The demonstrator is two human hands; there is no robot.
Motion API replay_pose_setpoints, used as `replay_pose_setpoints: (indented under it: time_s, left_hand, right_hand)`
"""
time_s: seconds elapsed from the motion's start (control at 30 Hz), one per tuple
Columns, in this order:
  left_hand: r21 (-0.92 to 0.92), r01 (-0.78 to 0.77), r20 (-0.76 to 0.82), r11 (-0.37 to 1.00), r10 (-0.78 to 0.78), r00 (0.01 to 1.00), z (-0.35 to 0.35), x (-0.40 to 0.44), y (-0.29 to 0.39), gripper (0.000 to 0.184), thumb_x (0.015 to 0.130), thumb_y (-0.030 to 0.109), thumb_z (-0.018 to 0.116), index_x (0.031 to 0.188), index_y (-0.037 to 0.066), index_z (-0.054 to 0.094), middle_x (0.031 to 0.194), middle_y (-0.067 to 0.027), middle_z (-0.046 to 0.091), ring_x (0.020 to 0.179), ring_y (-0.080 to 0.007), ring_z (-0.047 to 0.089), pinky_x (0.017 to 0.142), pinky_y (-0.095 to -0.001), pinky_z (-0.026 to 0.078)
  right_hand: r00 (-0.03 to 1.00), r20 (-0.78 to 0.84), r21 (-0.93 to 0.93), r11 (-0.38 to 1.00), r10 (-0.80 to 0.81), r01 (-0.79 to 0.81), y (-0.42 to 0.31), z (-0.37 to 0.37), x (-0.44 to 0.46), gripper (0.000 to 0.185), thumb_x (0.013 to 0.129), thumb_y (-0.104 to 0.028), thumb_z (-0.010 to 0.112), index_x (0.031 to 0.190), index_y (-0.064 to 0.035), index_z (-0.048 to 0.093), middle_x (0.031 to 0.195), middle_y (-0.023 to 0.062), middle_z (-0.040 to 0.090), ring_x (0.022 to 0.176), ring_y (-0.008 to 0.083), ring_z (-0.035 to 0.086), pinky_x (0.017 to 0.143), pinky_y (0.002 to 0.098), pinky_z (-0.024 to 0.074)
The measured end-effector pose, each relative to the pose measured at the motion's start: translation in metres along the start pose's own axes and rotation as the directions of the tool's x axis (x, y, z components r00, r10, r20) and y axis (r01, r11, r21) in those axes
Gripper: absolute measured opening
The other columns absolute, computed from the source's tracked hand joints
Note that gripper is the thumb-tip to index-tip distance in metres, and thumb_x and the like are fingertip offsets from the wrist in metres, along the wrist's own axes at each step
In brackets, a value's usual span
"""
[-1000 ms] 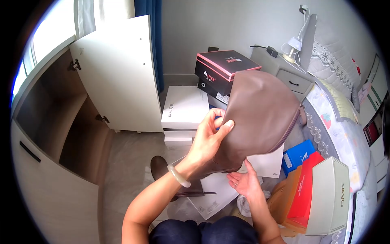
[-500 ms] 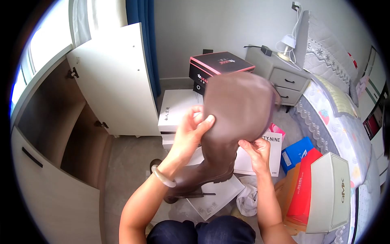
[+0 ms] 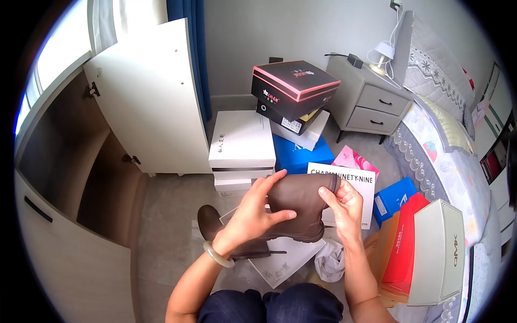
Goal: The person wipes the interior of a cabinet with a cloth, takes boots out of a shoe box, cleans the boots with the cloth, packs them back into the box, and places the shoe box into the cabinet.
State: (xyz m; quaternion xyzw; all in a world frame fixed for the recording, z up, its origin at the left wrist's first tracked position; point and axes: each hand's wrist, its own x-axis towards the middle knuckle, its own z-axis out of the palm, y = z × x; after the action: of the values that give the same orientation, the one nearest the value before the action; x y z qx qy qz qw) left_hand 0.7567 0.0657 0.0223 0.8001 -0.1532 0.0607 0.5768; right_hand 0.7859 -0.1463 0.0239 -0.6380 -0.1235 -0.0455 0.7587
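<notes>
Between my hands is a brown leather boot (image 3: 299, 202), its shaft lowered or folded and its sole edge facing down. My left hand (image 3: 261, 207), with a pale bangle at the wrist, grips the boot's left side, thumb across the leather. The thumb and fingers of my right hand (image 3: 343, 204) pinch the upper right edge. A second brown boot (image 3: 210, 222) lies on the floor, partly hidden behind my left forearm. Beneath the held boot are a white sheet or lid (image 3: 288, 264) and crumpled white paper (image 3: 329, 262).
An open cabinet (image 3: 81, 215) stands at left. White boxes (image 3: 242, 141), a black-and-pink box (image 3: 296, 83) and a blue box (image 3: 304, 153) are stacked ahead. A grey nightstand (image 3: 377, 107), bed (image 3: 436, 145), red box (image 3: 404, 242) and pale green box (image 3: 439, 255) are at right.
The tall brown shaft that stood up before my hands has come down, uncovering the boxes behind it. My right hand has gone from open below the boot to pinching its upper edge.
</notes>
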Motion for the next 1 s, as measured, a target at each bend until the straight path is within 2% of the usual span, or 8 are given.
replay_pose_setpoints:
  time_s: [0.17,0.27,0.33,0.53,0.6,0.77,0.87,1.0]
  left_hand:
    - [0.593,-0.156,-0.092,0.790,0.258,0.962,-0.002,0.001,0.005,0.037,0.068,0.019,0.084,0.098,0.008,0.068,0.109,-0.0120,0.050,0.092,-0.0283,0.053,0.078,-0.0389,0.048]
    - [0.494,-0.339,-0.040,0.801,0.410,0.911,0.002,0.004,0.008,0.027,0.069,0.021,0.083,0.080,0.006,0.065,0.111,-0.0102,0.052,0.093,-0.0259,0.055,0.076,-0.0375,0.048]
    - [0.415,-0.375,-0.008,0.829,0.416,0.909,0.001,0.008,0.004,0.025,0.073,0.022,0.080,0.082,0.006,0.063,0.104,-0.0084,0.057,0.089,-0.0267,0.058,0.074,-0.0376,0.048]
    - [0.387,-0.300,0.050,0.872,0.305,0.951,0.004,0.016,0.011,0.025,0.079,0.023,0.075,0.091,0.004,0.063,0.088,-0.0082,0.062,0.081,-0.0300,0.059,0.070,-0.0381,0.049]
    - [0.367,-0.275,0.032,0.889,0.284,0.958,0.003,0.018,0.009,0.019,0.083,0.021,0.071,0.090,0.007,0.062,0.088,-0.0074,0.060,0.083,-0.0307,0.059,0.070,-0.0416,0.050]
    - [0.313,-0.182,0.120,0.932,0.152,0.981,-0.003,0.014,-0.009,0.025,0.081,0.020,0.075,0.099,0.005,0.065,0.098,-0.0103,0.063,0.092,-0.0318,0.061,0.077,-0.0380,0.051]
    - [0.337,-0.312,-0.037,0.889,0.343,0.939,-0.010,0.005,-0.015,0.039,0.080,0.020,0.075,0.116,0.010,0.063,0.117,-0.0121,0.059,0.108,-0.0325,0.057,0.089,-0.0375,0.050]
    - [0.559,0.003,0.079,0.829,-0.057,0.995,-0.034,-0.030,-0.066,0.072,0.075,0.035,0.079,0.135,0.009,0.051,0.134,-0.0150,0.049,0.123,-0.0369,0.049,0.100,-0.0430,0.044]
  right_hand:
    - [0.997,-0.044,-0.019,0.998,0.060,-0.061,-0.002,-0.010,0.001,0.036,0.082,0.000,0.075,0.090,-0.0091,0.041,0.080,0.0030,0.062,0.071,0.0056,0.056,0.064,0.0220,0.0463]
    - [0.989,-0.012,-0.184,0.973,-0.146,0.142,0.002,-0.021,0.004,0.041,0.078,-0.012,0.081,0.094,-0.0074,0.044,0.084,-0.0006,0.055,0.077,0.0071,0.051,0.071,0.0235,0.0435]
    - [0.934,0.137,-0.547,0.761,-0.329,0.348,0.002,-0.046,0.014,0.088,0.061,-0.042,0.090,0.126,-0.0028,0.046,0.113,0.0053,0.052,0.105,0.0178,0.050,0.096,0.0332,0.0375]
    - [0.799,0.601,-0.082,0.995,-0.002,0.064,0.034,-0.054,0.009,0.117,0.057,-0.047,0.091,0.145,-0.0008,0.031,0.140,0.0122,0.041,0.130,0.0259,0.042,0.107,0.0366,0.0334]
    - [0.889,0.450,-0.173,0.985,0.089,-0.011,0.053,-0.056,-0.004,0.114,0.060,-0.047,0.090,0.145,-0.0004,0.029,0.137,0.0128,0.044,0.126,0.0236,0.044,0.106,0.0380,0.0347]
    - [0.994,0.109,-0.077,0.997,-0.004,0.012,0.081,-0.032,-0.034,0.017,0.092,-0.008,0.065,0.104,0.0035,0.067,0.094,0.0015,0.066,0.085,0.0087,0.058,0.078,0.0235,0.0457]
    - [0.996,-0.062,-0.107,0.992,-0.068,0.061,0.092,-0.028,-0.028,0.020,0.092,-0.010,0.065,0.107,0.0029,0.065,0.096,0.0016,0.066,0.086,0.0080,0.057,0.079,0.0236,0.0450]
    - [0.972,-0.185,-0.169,0.979,-0.147,0.116,0.100,-0.039,-0.020,0.020,0.094,-0.013,0.064,0.107,0.0031,0.064,0.095,0.0000,0.066,0.085,0.0068,0.054,0.079,0.0226,0.0438]
